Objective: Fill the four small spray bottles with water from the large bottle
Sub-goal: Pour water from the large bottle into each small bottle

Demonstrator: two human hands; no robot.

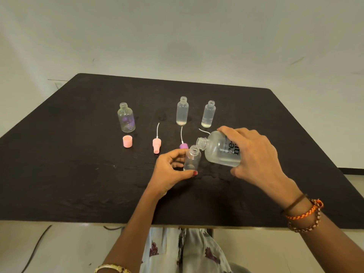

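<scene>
1. Water is only a little in the small bottle [192, 159] near me; my left hand [171, 171] grips it upright on the surface [78, 174].
2. My right hand [256, 154] grasps the large bottle [220, 149], tilted, with its mouth just beside the small neck.
3. Farther, two slim bottles [182, 111] [208, 114] seem nearly full; the round one [126, 118] I cannot tell.
4. All caps are still off.

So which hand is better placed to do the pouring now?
The right hand. It already grips the large bottle, tilted with its mouth just above the small bottle. The left hand holds that small bottle upright on the table.
</scene>
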